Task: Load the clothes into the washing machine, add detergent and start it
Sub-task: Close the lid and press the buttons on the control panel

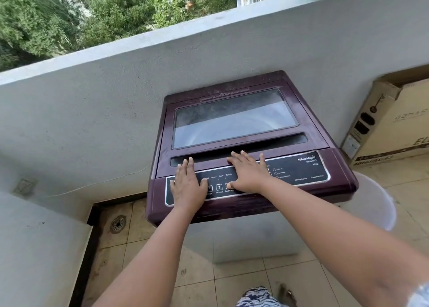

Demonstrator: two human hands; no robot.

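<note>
Balcony wall behind closed washing machine, left hand, right hand flat, fingers straight, on front edge

A home balcony used for laundry. A maroon top-loading washing machine stands against a grey plastered parapet wall. Beyond it show green trees, and below lies a beige tiled floor with a round drain.

Maroon washing machine (black panel)

Bare forearms, a left hand, a right hand, blue-and-white patterned clothing below.
</note>
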